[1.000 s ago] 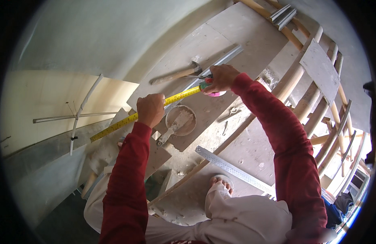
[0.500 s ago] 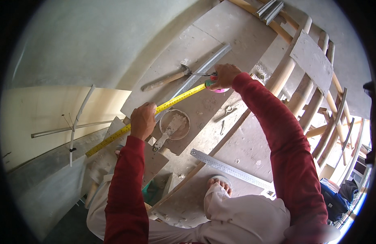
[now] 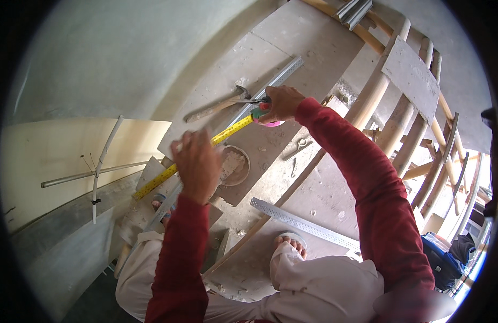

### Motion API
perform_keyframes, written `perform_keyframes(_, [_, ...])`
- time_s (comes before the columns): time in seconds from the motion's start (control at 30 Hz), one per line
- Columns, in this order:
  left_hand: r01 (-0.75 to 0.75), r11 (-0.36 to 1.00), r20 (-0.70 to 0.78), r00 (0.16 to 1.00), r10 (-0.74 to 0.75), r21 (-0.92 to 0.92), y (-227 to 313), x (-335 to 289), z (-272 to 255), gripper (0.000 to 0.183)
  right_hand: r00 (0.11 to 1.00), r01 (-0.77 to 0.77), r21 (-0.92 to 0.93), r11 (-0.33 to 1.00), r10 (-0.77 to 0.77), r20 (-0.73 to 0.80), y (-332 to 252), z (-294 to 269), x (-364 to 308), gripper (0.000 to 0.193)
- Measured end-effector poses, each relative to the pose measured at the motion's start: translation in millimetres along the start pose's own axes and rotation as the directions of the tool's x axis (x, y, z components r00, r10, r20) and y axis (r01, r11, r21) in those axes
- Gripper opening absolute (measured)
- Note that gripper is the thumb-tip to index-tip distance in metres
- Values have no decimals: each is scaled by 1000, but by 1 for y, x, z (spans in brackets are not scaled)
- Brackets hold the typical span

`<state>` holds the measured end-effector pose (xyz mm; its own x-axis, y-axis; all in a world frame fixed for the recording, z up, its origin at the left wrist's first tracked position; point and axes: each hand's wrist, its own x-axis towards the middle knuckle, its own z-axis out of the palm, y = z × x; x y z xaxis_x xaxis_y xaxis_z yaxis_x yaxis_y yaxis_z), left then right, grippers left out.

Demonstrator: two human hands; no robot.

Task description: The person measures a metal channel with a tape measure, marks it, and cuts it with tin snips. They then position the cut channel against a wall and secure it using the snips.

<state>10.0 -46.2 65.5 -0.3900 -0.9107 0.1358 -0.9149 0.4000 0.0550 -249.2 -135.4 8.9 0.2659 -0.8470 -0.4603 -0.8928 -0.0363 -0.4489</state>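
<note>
Both hands are stretched along a yellow tape measure that runs diagonally from near-left to far-right. The right hand is closed around the tape's pink-and-green case at the far end, right beside a long perforated metal angle strip and a hatchet-like hammer on the plaster-splattered board. The left hand sits over the blade nearer the person; its fingers are blurred, so whether it pinches the blade or just presses on it is hard to tell.

Stuff that could go sideways, as a guess: the blade hangs past the left hand toward the low side, so if that grip slips it can whip back into the case and nick a finger. Just right of the left hand is a round bowl of plaster, close enough for a wrist to knock over. The person stands on planks of a pole scaffold, with one sandalled foot next to a second perforated strip lying loose, which looks like a trip or slide hazard.
</note>
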Motion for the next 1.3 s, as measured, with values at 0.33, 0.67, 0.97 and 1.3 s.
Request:
perform_keyframes(0.33, [164, 981, 358, 926, -117, -102, -41, -21, 19, 18, 1000, -5, -67, 998, 3, -31, 12, -3, -5, 64])
perform_keyframes(0.67, [118, 993, 310, 945, -107, -17, -10, -8, 38, 15, 991, 91, -8, 996, -91, -99, 3, 25, -9, 58])
perform_keyframes(0.97, [55, 993, 245, 969, -28, -103, -34, -12, 29, 16, 998, 36, 54, 998, -34, -52, 31, 10, -4, 60])
perform_keyframes(1.3, [22, 1000, 124, 992, -22, 5, 15, 12, 30, 19, 999, 21, 81, 997, -18, -30, 10, 20, -7, 56])
